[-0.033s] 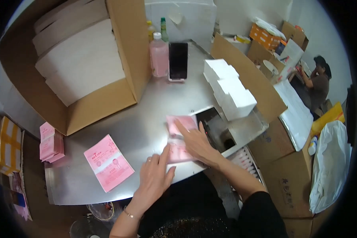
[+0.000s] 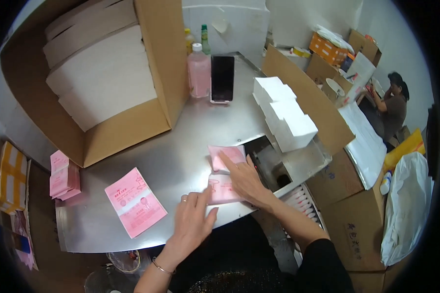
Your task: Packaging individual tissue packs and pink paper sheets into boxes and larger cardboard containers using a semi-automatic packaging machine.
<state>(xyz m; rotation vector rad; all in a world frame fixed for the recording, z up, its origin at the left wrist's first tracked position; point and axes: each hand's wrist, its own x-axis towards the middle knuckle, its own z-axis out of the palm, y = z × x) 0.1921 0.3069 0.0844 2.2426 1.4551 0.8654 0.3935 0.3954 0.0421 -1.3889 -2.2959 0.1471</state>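
A flat pink packet lies on the steel table, near its front edge. My right hand rests on the packet, index finger stretched onto its upper part. My left hand lies flat on the table with fingers spread, its fingertips touching the packet's lower left edge. Neither hand grips anything. A second pink packet lies flat to the left, apart from both hands. A small stack of pink packets stands at the table's left edge.
A big cardboard box of white cartons fills the back left. A pink bottle and black phone stand behind. White boxes and a dark machine opening sit right. Another person sits far right.
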